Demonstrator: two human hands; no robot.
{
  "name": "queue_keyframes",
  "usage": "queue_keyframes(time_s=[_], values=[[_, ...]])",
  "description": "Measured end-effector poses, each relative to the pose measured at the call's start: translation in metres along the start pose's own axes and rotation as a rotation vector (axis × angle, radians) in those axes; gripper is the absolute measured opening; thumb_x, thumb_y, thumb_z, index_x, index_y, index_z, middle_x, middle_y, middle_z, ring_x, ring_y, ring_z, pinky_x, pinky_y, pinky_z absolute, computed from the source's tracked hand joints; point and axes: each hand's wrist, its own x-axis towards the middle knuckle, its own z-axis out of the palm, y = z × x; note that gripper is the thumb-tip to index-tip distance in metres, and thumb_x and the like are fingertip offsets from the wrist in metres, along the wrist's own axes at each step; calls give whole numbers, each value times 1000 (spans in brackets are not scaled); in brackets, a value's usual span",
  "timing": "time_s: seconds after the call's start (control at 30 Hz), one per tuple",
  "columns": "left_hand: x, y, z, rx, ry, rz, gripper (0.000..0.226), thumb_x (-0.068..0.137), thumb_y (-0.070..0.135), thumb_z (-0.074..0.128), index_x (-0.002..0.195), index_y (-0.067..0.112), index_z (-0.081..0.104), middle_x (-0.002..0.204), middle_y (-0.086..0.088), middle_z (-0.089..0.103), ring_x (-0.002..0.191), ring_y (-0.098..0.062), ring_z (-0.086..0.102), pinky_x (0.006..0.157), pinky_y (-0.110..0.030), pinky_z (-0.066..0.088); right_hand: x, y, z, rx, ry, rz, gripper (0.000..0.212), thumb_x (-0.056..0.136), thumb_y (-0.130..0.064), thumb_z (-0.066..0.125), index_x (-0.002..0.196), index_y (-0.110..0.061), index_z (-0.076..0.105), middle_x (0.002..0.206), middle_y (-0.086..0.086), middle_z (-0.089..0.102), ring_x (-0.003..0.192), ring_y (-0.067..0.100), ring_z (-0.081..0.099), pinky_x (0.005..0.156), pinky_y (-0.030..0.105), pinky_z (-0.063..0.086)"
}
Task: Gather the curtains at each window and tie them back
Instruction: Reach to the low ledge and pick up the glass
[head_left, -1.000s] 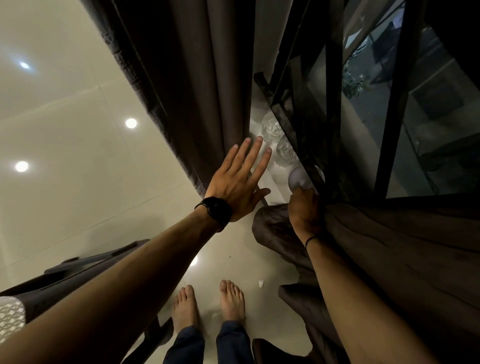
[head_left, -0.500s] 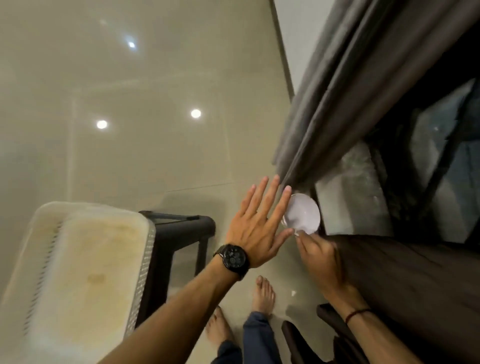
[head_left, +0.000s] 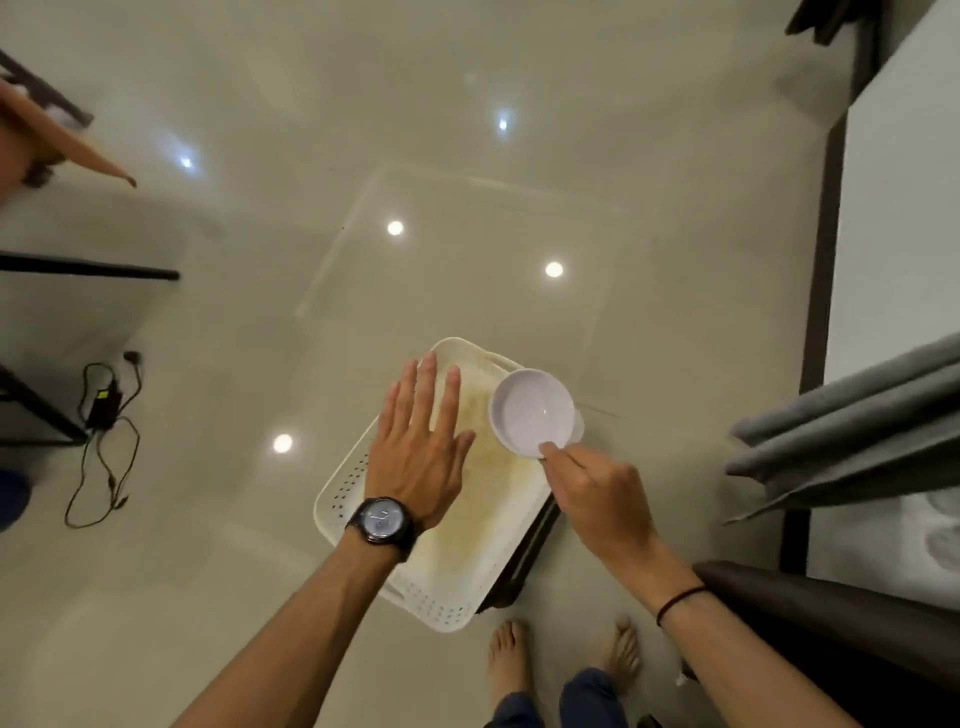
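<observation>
The right hand (head_left: 597, 499) pinches a white bowl (head_left: 532, 410) by its rim over the tray (head_left: 457, 566), likely clearing it away. The left hand (head_left: 421, 452) hovers, fingers spread. The curtains (head_left: 852, 441) hang at three o'clock, untied.

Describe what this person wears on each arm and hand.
Both forearms are bare, with no sleeves in view. The left wrist carries a black watch with a round dark face and a black band. The right wrist has a thin black band. No rings or gloves show on the left hand or right hand.
</observation>
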Motion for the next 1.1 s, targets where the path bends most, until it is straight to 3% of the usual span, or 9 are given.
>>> queue_keyframes(time_s=[0.1, 0.27, 0.5, 0.57, 0.63, 0.7, 0.8, 0.93, 1.1], values=[[-21, -32, 10, 27, -29, -76, 66, 105, 41, 29, 162, 8, 19, 169, -24, 19, 156, -42, 22, 125, -56, 26, 18, -16, 29, -54, -93, -76, 12, 84, -5, 77, 89, -15, 74, 58, -1, 58, 56, 19, 50, 50, 28, 30], [-49, -48, 34, 26, -36, -112, 65, 106, 41, 30, 163, 10, 25, 169, -25, 19, 156, -43, 22, 125, -57, 24, 33, -24, 69, -216, -268, -43, 21, 72, 0, 71, 66, -19, 64, 53, 0, 57, 60, 23, 50, 61, 33, 29], [-59, -24, 61, -12, -46, -128, 65, 105, 42, 33, 161, 9, 31, 167, -26, 22, 155, -44, 24, 125, -55, 24, 45, -18, 92, -189, -386, 34, 26, 68, 1, 77, 60, -19, 63, 53, 3, 60, 65, 24, 52, 62, 35, 38], [-53, -13, 63, -25, -48, -119, 65, 105, 42, 35, 161, 8, 31, 167, -26, 22, 155, -43, 23, 124, -57, 26, 46, -19, 89, -141, -334, 63, 19, 69, 0, 75, 73, -18, 70, 55, 2, 61, 64, 24, 52, 61, 34, 36], [-42, 0, 61, -53, -41, -105, 66, 105, 43, 35, 162, 8, 28, 168, -26, 19, 156, -43, 20, 124, -57, 26, 39, -13, 77, -78, -236, 112, 31, 77, -6, 72, 106, -16, 74, 62, 1, 66, 66, 24, 53, 61, 34, 38], [-25, 20, 54, -101, -19, -40, 67, 105, 42, 36, 162, 9, 26, 169, -26, 17, 157, -44, 17, 124, -56, 25, 27, 6, 49, -10, -102, 209, 32, 83, -14, 70, 114, -16, 73, 62, -1, 65, 65, 24, 53, 60, 34, 41], [12, 66, 43, -184, 36, 129, 66, 105, 39, 40, 161, 7, 28, 168, -29, 17, 157, -45, 17, 125, -55, 25, -4, 60, 2, -38, 41, 380, 9, 83, -19, 69, 91, -17, 73, 64, 0, 65, 68, 26, 51, 62, 35, 39], [54, 160, 36, -285, 90, 416, 64, 106, 41, 39, 161, 13, 24, 167, -28, 18, 157, -42, 17, 129, -43, 15, -67, 147, -42, -193, 115, 703, 10, 86, -16, 67, 92, -16, 75, 74, 3, 71, 74, 30, 55, 67, 39, 44], [85, 284, 52, -304, 42, 746, 64, 107, 46, 35, 163, 21, 16, 168, -26, 17, 156, -40, 19, 122, -53, 31, -131, 215, -72, -320, 150, 931, 10, 90, -19, 64, 83, -17, 73, 74, 1, 71, 81, 26, 59, 74, 42, 42]])
